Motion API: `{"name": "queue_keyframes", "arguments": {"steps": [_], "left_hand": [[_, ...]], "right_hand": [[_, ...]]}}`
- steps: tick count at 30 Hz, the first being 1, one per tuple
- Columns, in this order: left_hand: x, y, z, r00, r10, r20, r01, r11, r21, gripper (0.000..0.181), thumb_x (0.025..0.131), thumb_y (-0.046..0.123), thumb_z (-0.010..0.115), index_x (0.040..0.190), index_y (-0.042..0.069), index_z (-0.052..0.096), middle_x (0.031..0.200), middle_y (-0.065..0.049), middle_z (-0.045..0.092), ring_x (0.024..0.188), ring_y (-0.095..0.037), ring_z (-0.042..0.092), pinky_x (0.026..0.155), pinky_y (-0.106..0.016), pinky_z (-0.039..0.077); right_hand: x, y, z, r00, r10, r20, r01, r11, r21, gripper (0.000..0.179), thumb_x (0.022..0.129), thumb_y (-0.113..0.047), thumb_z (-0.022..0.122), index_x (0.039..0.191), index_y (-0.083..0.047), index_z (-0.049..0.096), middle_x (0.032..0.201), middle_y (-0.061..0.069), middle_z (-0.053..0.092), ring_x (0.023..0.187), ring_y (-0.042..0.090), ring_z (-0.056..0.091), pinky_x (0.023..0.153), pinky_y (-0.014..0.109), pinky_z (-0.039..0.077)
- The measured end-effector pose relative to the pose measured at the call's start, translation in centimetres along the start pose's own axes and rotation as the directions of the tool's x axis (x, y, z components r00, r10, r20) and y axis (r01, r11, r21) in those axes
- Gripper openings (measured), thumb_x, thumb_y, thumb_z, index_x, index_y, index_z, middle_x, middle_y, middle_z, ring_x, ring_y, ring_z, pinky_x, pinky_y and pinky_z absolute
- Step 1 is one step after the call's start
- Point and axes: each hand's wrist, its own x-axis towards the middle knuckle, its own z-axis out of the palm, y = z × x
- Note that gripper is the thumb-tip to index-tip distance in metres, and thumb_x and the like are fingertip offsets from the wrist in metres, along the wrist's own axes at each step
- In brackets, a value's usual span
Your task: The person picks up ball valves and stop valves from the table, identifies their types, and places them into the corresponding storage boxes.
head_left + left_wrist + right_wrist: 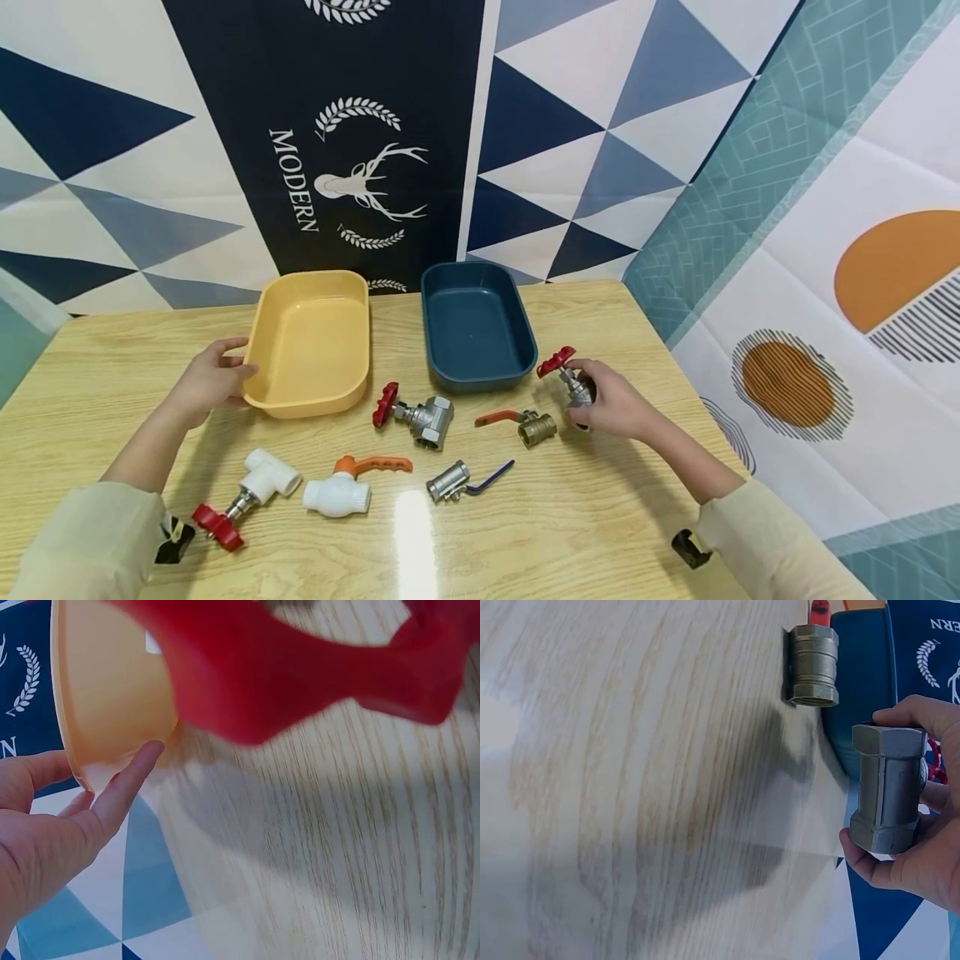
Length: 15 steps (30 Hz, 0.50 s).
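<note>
My left hand [212,379] pinches the left rim of a yellow plastic bin [311,350], thumb over the edge and fingers along the outer wall. On the right, my right hand [611,400] holds a metal gate valve [889,787] by its body, thumb at one end and fingers at the other. The valve's red handwheel [556,361] points up and left, toward a dark blue bin [480,383]. Just left of this hand lies a brass ball valve [537,429] with an orange lever.
Another red-wheeled metal valve [430,422] lies before the bins. Nearer are a blue-levered ball valve [450,482], a white ball valve [337,495] with an orange lever, and a white tee valve [266,477] with a red wheel beside my left forearm. A patterned cloth backdrop [570,192] stands behind the table.
</note>
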Motion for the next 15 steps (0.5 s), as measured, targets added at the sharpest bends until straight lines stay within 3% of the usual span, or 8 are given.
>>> {"name": "queue_keyframes", "arguments": {"steps": [15], "left_hand": [[-0.09,0.1,0.17,1.0,0.003,-0.001,-0.003,1.0,-0.014,0.064,0.098,0.014,0.041,0.145,-0.011,0.004,0.135,-0.042,0.029,0.085,-0.016,0.064,0.069,-0.036,0.059]], "right_hand": [[0.34,-0.88,-0.38,1.0,-0.002,-0.03,0.003,1.0,0.013,0.066,0.076,-0.016,0.072,0.132,0.003,0.044,0.107,0.014,0.057,0.09,0.023,0.054,0.074,0.034,0.049]]}}
